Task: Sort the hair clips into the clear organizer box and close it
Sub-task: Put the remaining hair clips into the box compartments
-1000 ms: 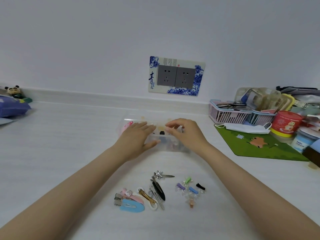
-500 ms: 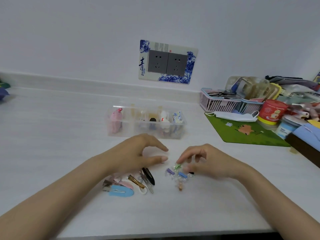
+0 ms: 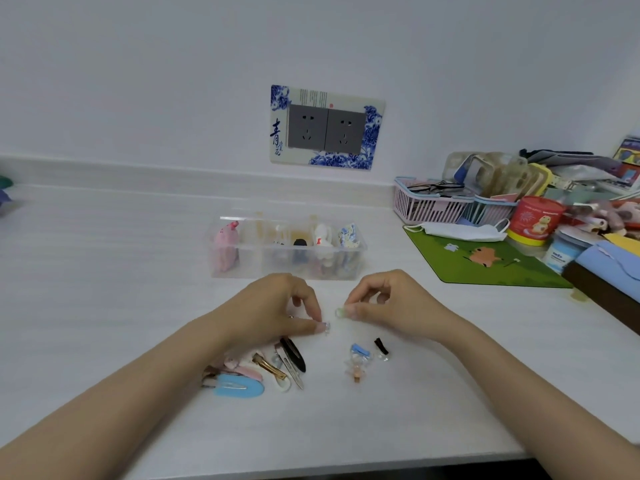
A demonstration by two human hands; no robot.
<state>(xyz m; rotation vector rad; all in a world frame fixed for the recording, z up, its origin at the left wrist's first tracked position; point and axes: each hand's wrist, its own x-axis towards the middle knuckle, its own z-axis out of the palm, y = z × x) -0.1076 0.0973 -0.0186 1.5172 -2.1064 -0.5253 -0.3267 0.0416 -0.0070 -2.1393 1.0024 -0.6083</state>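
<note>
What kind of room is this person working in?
Probably a home, at a white desk or counter against a wall. A decorated double wall socket, a pink basket of personal clutter and a green mat suggest a lived-in bedroom or study.

A single head-worn wide-angle view looks forward and down across the white table (image 3: 104,271) toward the wall, facing the double wall socket (image 3: 327,128) almost squarely. The clear organizer box (image 3: 287,247) sits just below the socket, at mid-depth. Both forearms enter from the bottom corners, so the left hand (image 3: 277,306) and right hand (image 3: 388,303) lie close to the lens, nearer than the box. The table's near edge shows at the bottom right. No second view shares the scene.
</note>
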